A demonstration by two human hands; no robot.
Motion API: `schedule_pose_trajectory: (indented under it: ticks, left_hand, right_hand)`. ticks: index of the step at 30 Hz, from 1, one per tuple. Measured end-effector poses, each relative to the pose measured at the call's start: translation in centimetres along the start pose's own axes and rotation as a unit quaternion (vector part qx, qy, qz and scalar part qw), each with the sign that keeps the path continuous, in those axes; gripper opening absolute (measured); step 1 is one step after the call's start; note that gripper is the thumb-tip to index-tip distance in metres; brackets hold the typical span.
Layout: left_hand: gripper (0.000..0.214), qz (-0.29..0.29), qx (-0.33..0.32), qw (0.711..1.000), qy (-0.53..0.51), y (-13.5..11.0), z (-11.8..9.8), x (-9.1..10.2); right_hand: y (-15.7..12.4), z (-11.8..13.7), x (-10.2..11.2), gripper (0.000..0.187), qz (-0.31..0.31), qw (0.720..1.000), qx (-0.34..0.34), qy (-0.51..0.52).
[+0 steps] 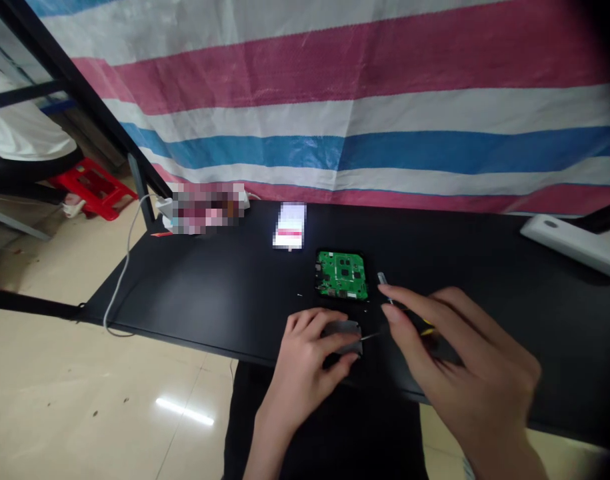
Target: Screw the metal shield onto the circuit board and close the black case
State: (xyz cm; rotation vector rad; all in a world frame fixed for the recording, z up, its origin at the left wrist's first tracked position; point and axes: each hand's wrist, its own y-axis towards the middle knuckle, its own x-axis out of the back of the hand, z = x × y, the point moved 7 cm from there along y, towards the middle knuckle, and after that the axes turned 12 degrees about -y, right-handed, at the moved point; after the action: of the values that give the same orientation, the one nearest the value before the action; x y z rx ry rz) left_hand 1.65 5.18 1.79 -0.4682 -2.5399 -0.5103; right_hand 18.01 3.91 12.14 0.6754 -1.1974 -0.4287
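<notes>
My left hand (312,360) is closed around a small grey, box-like part (353,328) and presses it on the table near the front edge. My right hand (465,360) grips a thin screwdriver (372,336); its metal shaft points left at the grey part, and a bit of yellow handle shows between the fingers. Whether the tip touches the part is too blurred to tell. Just beyond my left hand lies a green circuit board (342,273) in a dark shell. A small silvery, rod-like piece (382,279) shows by my right fingertips, partly hidden.
On the black table (209,287) tiny screws (299,295) lie near the board. A lit phone (289,227) is at the back, beside a blurred-out pile (209,208). A white device (569,243) stands at right, a cable (122,280) at left. Behind hangs a striped sheet (335,113); a person (25,127) sits left.
</notes>
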Motion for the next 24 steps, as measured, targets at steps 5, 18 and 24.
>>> schedule_pose_trajectory:
  ticks: [5,18,24]
  left_hand:
    - [0.03,-0.004,-0.008,1.0,0.0,-0.1,0.1,0.0]
    - [0.034,-0.003,0.01,1.0,-0.012,0.2,-0.1,0.0]
    - [0.031,0.002,0.02,1.0,-0.014,0.3,0.0,-0.1]
  right_hand:
    - [0.4,-0.1,-0.4,0.042,0.044,0.994,-0.01,0.094]
    - [-1.9,-0.9,-1.2,0.034,-0.057,0.984,-0.13,0.108]
    - [-2.0,-0.7,-1.1,0.04,-0.033,0.978,-0.121,0.164]
